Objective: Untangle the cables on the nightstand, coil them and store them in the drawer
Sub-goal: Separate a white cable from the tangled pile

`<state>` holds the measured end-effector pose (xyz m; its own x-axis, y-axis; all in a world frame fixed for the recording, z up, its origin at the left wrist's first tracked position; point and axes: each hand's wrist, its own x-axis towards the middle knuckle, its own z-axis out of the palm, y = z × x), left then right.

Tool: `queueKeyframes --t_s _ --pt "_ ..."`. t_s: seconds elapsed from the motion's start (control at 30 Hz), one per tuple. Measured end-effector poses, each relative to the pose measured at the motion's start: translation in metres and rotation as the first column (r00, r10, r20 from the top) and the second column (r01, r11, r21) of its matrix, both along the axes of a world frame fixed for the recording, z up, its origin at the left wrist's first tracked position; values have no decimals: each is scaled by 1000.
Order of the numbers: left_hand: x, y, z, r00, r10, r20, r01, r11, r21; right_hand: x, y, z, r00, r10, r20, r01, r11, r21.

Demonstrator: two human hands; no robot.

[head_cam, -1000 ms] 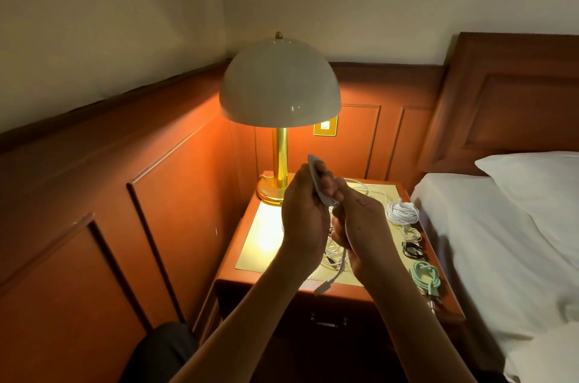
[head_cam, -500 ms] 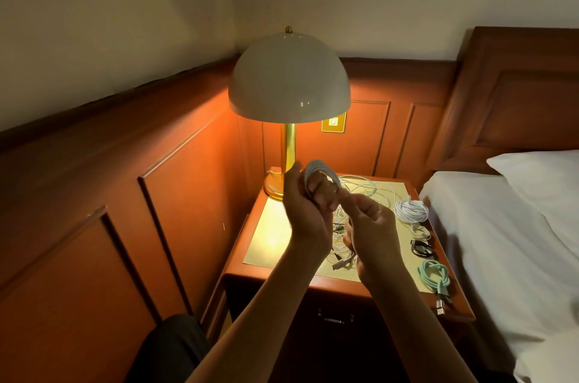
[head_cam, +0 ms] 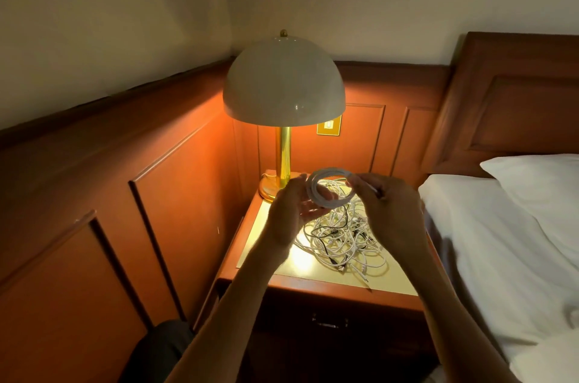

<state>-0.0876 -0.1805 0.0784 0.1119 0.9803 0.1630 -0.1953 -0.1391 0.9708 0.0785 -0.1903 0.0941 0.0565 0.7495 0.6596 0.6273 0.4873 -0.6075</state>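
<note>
My two hands hold a coiled white cable (head_cam: 312,189) up as a flat ring above the nightstand (head_cam: 313,288). My left hand (head_cam: 291,216) grips the ring's left side, with fingers reaching through it. On the ring's right side, my right hand (head_cam: 388,213) pinches the coil, and a short cable end sticks out past its fingers. Below them a tangle of white and black cables (head_cam: 341,241) lies on the nightstand's yellow top. The drawer, with its metal handle (head_cam: 329,321), is closed.
A lit lamp with a dome shade (head_cam: 283,85) and brass base stands at the nightstand's back left. Wood panelling runs along the left and behind. A bed with white sheets (head_cam: 501,251) and a pillow (head_cam: 539,182) adjoins on the right.
My hands have moved apart and the coil now faces me as an open ring. The view shifted, and my right arm now hides the coiled cables on the nightstand's right side.
</note>
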Motion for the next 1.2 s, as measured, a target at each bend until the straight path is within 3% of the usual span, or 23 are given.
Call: queueKeyframes --t_s 0.07,0.13,0.17,0.27,0.37,0.47,0.6,0.7,0.83,0.9,1.0,1.2 --pt "-7 3 4 971 12 -237 -5 999 33 7 3 -1 992 31 120 -35 999 37" --pt "-6 4 6 843 153 -516 -9 963 271 10 6 -2 964 84 253 -97 994 43" --pt "-3 4 4 791 229 -567 5 925 380 11 7 -1 944 119 308 -137 990 40" --pt "7 4 -7 834 333 -439 -46 836 547 14 8 5 929 201 311 -217 976 18" --pt "21 4 -8 872 428 -236 -248 803 542 3 3 3 980 194 47 -192 980 -41" --pt "41 -1 -4 866 495 -73 -433 815 384 -19 -7 -5 984 102 -145 -113 991 -68" --pt "63 -7 -13 858 498 129 -510 855 94 -32 -12 -7 985 15 -170 -36 993 -116" --pt "65 -2 -22 877 471 96 -473 881 -2 -31 -10 -12 994 -24 -111 6 987 -161" --pt "37 5 -21 980 180 -89 -182 983 -13 -12 -4 -11 999 -22 37 25 997 -79" --pt "24 5 -13 981 33 -192 -37 999 -15 -1 0 -10 994 37 107 -29 996 -83" --pt "20 7 -6 940 -19 -342 49 996 80 4 2 -8 979 90 182 -79 995 -65" --pt "31 3 -13 992 51 -114 -27 979 204 14 2 3 963 251 97 -237 962 -136"
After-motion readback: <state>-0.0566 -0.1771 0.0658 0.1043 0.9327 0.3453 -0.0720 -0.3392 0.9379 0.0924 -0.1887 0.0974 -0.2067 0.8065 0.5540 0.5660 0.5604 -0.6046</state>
